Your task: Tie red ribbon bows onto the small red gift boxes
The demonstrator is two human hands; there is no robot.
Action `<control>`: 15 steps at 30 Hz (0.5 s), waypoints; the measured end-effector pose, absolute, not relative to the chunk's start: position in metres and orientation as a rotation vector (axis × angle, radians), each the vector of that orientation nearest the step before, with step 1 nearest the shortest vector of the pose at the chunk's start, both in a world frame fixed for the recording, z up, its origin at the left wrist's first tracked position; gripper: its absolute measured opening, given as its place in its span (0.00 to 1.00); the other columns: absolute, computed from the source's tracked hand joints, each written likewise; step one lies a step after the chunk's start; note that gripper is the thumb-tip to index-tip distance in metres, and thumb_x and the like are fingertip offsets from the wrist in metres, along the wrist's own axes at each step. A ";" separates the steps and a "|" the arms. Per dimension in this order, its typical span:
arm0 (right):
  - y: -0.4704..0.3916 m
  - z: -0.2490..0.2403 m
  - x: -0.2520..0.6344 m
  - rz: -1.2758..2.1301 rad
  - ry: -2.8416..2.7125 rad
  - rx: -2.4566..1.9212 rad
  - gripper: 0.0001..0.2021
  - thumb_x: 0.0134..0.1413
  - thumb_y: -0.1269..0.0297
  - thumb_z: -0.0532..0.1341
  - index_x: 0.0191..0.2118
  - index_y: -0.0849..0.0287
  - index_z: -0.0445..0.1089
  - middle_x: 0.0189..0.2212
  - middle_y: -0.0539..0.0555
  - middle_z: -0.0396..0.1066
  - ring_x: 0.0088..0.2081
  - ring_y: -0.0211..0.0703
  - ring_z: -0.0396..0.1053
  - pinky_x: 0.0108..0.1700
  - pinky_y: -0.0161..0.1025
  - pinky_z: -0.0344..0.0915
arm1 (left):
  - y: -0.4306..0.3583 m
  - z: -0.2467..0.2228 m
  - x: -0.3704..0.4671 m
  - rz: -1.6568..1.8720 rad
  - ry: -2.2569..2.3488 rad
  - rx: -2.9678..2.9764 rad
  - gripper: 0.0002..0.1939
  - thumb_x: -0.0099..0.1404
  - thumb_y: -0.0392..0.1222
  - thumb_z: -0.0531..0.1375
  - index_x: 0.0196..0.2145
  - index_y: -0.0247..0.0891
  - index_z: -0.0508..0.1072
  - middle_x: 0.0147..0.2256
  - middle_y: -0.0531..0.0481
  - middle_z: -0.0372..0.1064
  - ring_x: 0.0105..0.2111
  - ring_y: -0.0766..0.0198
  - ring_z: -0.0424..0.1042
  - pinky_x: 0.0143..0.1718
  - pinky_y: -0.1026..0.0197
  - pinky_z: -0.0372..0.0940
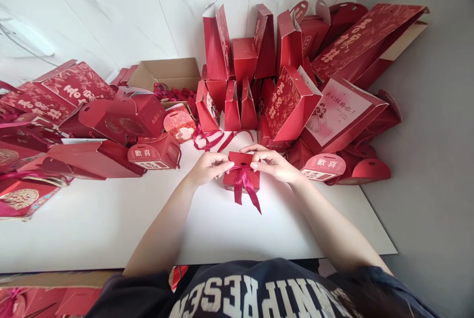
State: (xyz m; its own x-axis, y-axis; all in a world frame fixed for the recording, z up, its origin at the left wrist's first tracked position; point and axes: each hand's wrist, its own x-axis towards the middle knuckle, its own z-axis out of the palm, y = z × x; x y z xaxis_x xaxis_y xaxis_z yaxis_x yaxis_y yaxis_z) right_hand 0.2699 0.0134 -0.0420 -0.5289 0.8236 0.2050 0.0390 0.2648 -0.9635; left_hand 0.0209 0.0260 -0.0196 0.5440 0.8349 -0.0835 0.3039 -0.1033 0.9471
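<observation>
A small red gift box (230,179) sits on the white table in front of me, with a dark pink satin ribbon (243,182) tied across its front and two tails hanging down. My left hand (212,166) is at the box's left side, thumb and forefinger pinched on the ribbon's left loop. On the opposite side, my right hand (269,164) pinches the right part of the ribbon between thumb and fingers. One right finger reaches over the box's top edge. Just behind the box lies a loose length of ribbon (209,143).
Red gift boxes and bags (283,103) crowd the back and right of the table (259,239). More red boxes (99,157) stand at the left. An open cardboard box (168,72) holds ribbons. A grey wall (425,160) bounds the right; below the front edge are more red boxes (44,303).
</observation>
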 end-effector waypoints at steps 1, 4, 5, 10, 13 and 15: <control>0.013 -0.042 0.270 1.328 -1.801 -0.780 0.16 0.61 0.53 0.61 0.27 0.58 0.70 0.56 0.57 0.65 0.58 0.49 0.64 0.62 0.49 0.56 | 0.026 -0.020 0.021 0.612 0.978 1.698 0.19 0.64 0.49 0.60 0.21 0.35 0.69 0.16 0.55 0.59 0.18 0.71 0.58 0.21 0.65 0.52; 0.014 -0.042 0.270 1.312 -1.823 -0.774 0.16 0.62 0.52 0.60 0.27 0.58 0.70 0.56 0.57 0.65 0.58 0.49 0.64 0.62 0.49 0.56 | 0.025 -0.019 0.021 0.671 0.984 1.785 0.18 0.65 0.48 0.59 0.21 0.35 0.67 0.18 0.55 0.60 0.20 0.71 0.57 0.23 0.65 0.52; 0.014 -0.042 0.270 1.307 -1.829 -0.776 0.17 0.62 0.52 0.60 0.27 0.58 0.70 0.56 0.57 0.65 0.58 0.49 0.64 0.62 0.50 0.56 | 0.024 -0.019 0.021 0.684 0.988 1.812 0.18 0.65 0.47 0.59 0.21 0.35 0.67 0.18 0.55 0.60 0.20 0.70 0.57 0.24 0.65 0.52; 0.015 -0.043 0.269 1.297 -1.846 -0.791 0.18 0.62 0.50 0.59 0.28 0.57 0.70 0.55 0.57 0.65 0.57 0.50 0.64 0.63 0.50 0.55 | 0.020 -0.016 0.024 0.745 1.067 2.007 0.19 0.65 0.46 0.58 0.19 0.36 0.61 0.18 0.56 0.55 0.21 0.70 0.53 0.25 0.63 0.50; 0.015 -0.042 0.268 1.288 -1.858 -0.778 0.17 0.62 0.51 0.59 0.28 0.57 0.70 0.55 0.57 0.64 0.58 0.50 0.63 0.63 0.50 0.54 | 0.017 -0.015 0.025 0.801 1.167 2.151 0.20 0.64 0.44 0.58 0.18 0.37 0.57 0.17 0.56 0.51 0.20 0.70 0.50 0.24 0.62 0.47; 0.015 -0.042 0.268 1.284 -1.858 -0.769 0.17 0.62 0.52 0.59 0.27 0.57 0.70 0.55 0.56 0.64 0.59 0.50 0.62 0.63 0.51 0.54 | 0.016 -0.015 0.026 0.831 1.203 2.183 0.21 0.64 0.43 0.58 0.17 0.37 0.55 0.16 0.57 0.50 0.20 0.70 0.49 0.25 0.61 0.47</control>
